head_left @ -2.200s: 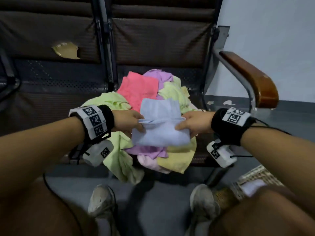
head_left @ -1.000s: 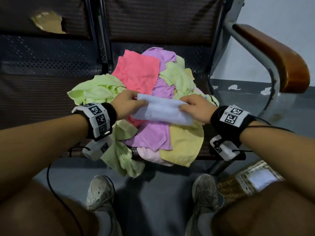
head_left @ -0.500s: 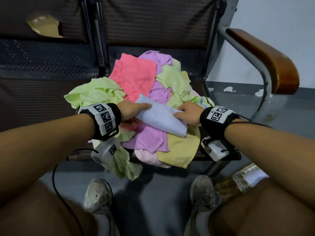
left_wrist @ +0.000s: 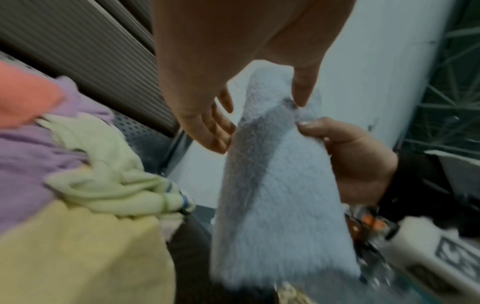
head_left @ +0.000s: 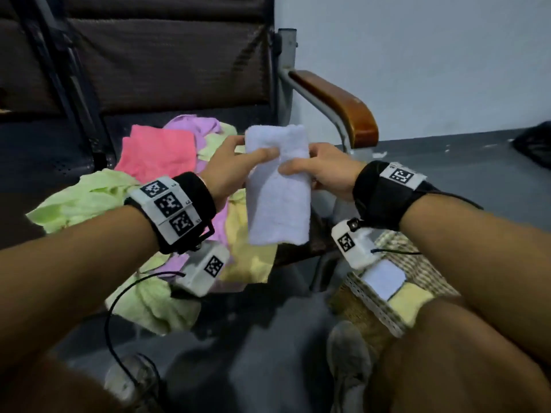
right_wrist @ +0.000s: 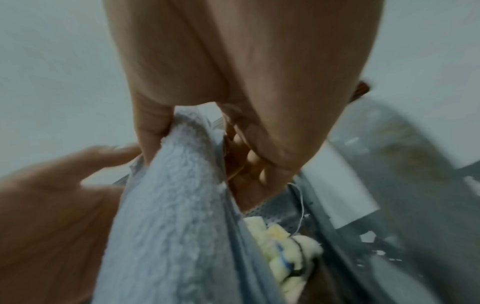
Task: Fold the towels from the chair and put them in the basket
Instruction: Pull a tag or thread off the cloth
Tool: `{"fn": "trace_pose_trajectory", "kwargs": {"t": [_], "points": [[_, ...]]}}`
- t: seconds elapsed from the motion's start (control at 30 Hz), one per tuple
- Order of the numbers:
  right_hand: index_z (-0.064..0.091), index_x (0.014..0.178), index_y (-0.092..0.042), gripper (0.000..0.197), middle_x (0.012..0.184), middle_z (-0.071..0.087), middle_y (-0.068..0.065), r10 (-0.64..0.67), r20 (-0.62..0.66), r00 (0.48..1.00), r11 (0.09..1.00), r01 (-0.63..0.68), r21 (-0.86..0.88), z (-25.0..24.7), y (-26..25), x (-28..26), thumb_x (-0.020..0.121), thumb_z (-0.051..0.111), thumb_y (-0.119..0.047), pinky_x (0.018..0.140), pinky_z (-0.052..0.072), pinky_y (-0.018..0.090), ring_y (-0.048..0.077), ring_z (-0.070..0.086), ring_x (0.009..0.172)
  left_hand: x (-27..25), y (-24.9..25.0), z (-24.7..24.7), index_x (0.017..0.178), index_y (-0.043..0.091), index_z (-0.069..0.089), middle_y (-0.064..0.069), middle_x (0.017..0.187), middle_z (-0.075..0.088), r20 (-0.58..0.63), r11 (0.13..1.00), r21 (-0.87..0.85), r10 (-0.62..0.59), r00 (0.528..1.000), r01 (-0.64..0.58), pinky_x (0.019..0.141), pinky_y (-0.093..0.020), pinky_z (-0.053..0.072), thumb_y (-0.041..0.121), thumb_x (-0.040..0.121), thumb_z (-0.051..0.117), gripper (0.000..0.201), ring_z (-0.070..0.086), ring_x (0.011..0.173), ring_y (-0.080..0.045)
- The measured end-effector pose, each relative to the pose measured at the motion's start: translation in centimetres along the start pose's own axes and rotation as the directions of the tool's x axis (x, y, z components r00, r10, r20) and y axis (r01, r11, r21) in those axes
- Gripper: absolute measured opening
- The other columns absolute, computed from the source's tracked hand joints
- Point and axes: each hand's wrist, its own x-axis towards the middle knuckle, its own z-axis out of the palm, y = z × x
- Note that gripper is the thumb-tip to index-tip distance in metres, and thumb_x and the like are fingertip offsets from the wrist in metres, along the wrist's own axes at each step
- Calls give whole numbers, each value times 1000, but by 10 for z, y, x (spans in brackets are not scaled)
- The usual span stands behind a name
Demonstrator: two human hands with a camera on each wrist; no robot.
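At nine o'clock in the head view a light green towel (head_left: 80, 198) sprawls over the front edge of the chair seat (head_left: 44, 156), with a pink towel (head_left: 158, 156) just behind it at ten o'clock and a lilac towel (head_left: 193, 126) and a yellow towel (head_left: 247, 251) heaped beside them. The left hand (head_left: 229, 171) rises from the pile, thumb laid across the front of the folded pale blue towel (head_left: 278, 189) and fingers behind it, pinching its left edge. That towel hangs upright at the centre, lifted clear of the heap, a narrow strip with its lower end free. The right hand (head_left: 322, 171) grasps the towel's right edge, thumb in front and fingers curled behind, as the right wrist view confirms. At one o'clock stands the wooden armrest (head_left: 337, 105) of the chair. At four o'clock the wicker basket (head_left: 372, 308) sits on the floor, holding a folded pale blue towel (head_left: 384, 278) and a folded yellow towel (head_left: 411, 302) side by side
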Motion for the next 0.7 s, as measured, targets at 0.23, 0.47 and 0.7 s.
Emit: {"fn": "trace_pose_trajectory", "kwargs": {"t": [0.23, 0.47, 0.7], "points": [[62, 128, -10, 40, 119, 72, 8, 224, -164, 961, 946, -174, 275, -114, 96, -89, 90, 67, -24, 95, 54, 42, 27, 68, 112, -13, -45, 153, 133, 2, 55, -11, 129, 65, 462, 993, 93, -105, 881, 69, 103, -47, 49, 5, 90, 67, 45, 63, 117, -27], [61, 117, -3, 37, 96, 60, 11, 572, -349, 742, 734, -273, 622, -176, 251, -163, 87, 55, -24, 68, 50, 25, 23, 60, 77, -9, -125, 312, 96, 12, 61, -6, 94, 68, 543, 925, 362, -310, 780, 116, 80, -42, 54, 23, 77, 64, 23, 66, 92, -33], [50, 136, -7, 38, 129, 61, 17, 731, -216, 647, 567, -401, 719, -159, 362, -127, 98, 52, -11, 90, 55, 46, 36, 62, 114, 35, -214, 378, 150, 2, 30, -18, 152, 38, 238, 505, 857, -559, 794, 99, 100, -36, 39, 27, 104, 38, 53, 42, 136, -34]]}}
